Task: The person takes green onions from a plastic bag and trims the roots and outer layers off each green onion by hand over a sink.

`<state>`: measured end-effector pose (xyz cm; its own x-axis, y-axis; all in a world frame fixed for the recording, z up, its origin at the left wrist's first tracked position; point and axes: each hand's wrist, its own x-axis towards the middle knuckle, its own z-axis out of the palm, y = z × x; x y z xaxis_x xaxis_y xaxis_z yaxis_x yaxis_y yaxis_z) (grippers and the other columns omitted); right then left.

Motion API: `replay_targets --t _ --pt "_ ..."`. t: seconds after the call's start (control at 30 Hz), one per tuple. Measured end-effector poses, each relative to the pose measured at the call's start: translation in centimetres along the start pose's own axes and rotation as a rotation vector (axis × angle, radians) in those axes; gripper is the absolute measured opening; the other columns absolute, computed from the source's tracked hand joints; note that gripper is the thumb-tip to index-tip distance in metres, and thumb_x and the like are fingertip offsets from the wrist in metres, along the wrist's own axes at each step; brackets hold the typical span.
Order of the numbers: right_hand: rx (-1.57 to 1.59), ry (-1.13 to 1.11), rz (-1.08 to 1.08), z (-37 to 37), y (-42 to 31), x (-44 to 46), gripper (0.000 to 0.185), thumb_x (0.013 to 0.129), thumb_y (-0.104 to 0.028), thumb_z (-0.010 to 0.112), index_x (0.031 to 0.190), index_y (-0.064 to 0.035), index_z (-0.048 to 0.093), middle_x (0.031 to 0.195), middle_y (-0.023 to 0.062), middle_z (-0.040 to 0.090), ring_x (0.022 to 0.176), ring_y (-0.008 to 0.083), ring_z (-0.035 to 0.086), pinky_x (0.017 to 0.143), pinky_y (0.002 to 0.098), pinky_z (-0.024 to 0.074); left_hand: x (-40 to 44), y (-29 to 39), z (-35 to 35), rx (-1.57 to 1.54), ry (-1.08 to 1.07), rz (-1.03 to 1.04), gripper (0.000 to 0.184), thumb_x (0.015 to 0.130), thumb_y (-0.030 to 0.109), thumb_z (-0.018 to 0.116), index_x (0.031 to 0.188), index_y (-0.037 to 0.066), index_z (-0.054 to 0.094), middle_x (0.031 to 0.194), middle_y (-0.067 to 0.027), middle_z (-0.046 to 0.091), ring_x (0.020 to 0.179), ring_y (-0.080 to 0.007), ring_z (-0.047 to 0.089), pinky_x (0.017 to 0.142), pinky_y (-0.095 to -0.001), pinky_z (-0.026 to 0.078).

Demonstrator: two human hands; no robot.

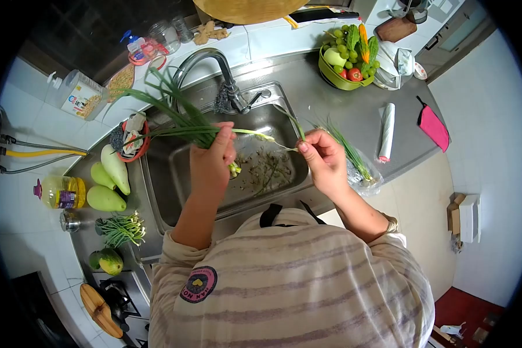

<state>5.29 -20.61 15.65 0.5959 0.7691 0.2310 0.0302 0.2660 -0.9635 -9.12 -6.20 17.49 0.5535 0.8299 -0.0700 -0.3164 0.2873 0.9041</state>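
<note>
Above the steel sink [232, 209], my left hand [214, 153] is closed round a bunch of green onions [182, 119]. Their long leaves fan toward the upper left, and white ends poke out below the fist. One green onion stalk reaches right from this hand. At its root end, my right hand [325, 159] pinches a thin strip of green onion leaf [298, 127] between thumb and fingers. Peeled bits and roots [267, 168] litter the sink bottom. More green onions [351, 151] lie on a clear plastic bag to the right of my right hand.
A curved faucet [229, 81] rises behind the sink. On the right counter are a green fruit basket [336, 75], a white roll [387, 132] and a pink pouch [434, 127]. Pale green gourds [106, 199], an oil bottle [64, 191] and a small green onion pile [122, 229] sit left.
</note>
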Motion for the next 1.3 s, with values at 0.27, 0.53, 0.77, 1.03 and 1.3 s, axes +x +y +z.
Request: replay_targets --t 0.27,0.53,0.77,1.03,1.3 --pt "-0.483 -0.190 0.032 -0.3 -1.2 1.7 0.024 0.086 -0.011 0.054 0.107 0.0010 0.055 0.084 0.0063 0.059 0.079 0.0104 0.053 0.070 0.0226 0.0421 0.6 -0.2 -1.4 -0.105 -0.154 0.085 0.010 0.085 0.005 0.056 0.094 0.001 0.059 0.074 -0.0063 0.054 0.049 -0.0062 0.037 0.043 -0.0209 0.027" --pt "-0.276 -0.367 0.079 1.4 -1.7 2.1 0.017 0.088 -0.011 0.047 0.090 0.0032 0.056 0.075 0.0129 0.058 0.068 0.0231 0.057 0.062 0.0306 0.0444 0.0 -0.2 -0.6 0.006 -0.223 0.245 0.011 0.085 0.002 0.055 0.095 0.000 0.059 0.084 -0.0078 0.055 0.050 -0.0059 0.039 0.044 -0.0203 0.031" --pt "-0.308 -0.371 0.004 1.7 -2.0 2.4 0.014 0.085 -0.009 0.046 0.082 0.0029 0.053 0.070 0.0141 0.054 0.063 0.0253 0.055 0.058 0.0326 0.0424 -0.3 -0.2 -0.7 -0.028 -0.229 0.250 0.011 0.085 0.002 0.055 0.095 0.000 0.058 0.085 -0.0083 0.055 0.050 -0.0057 0.039 0.044 -0.0203 0.031" --pt "-0.459 -0.330 -0.303 1.8 -0.6 2.5 0.012 0.079 -0.010 0.047 0.074 0.0010 0.047 0.065 0.0139 0.046 0.063 0.0316 0.047 0.059 0.0375 0.0389 0.1 -0.8 -0.7 -0.090 -0.178 0.099 0.011 0.085 0.005 0.056 0.095 0.001 0.058 0.074 -0.0074 0.055 0.048 -0.0057 0.037 0.043 -0.0202 0.028" --pt "-0.261 -0.161 -0.557 0.4 2.6 1.1 0.009 0.077 -0.011 0.050 0.076 -0.0026 0.049 0.070 0.0109 0.051 0.066 0.0294 0.048 0.061 0.0388 0.0391 1.5 -1.2 -2.0 -0.146 0.036 -0.101 0.011 0.087 0.012 0.055 0.092 0.003 0.057 0.072 -0.0049 0.051 0.052 -0.0087 0.042 0.043 -0.0212 0.029"
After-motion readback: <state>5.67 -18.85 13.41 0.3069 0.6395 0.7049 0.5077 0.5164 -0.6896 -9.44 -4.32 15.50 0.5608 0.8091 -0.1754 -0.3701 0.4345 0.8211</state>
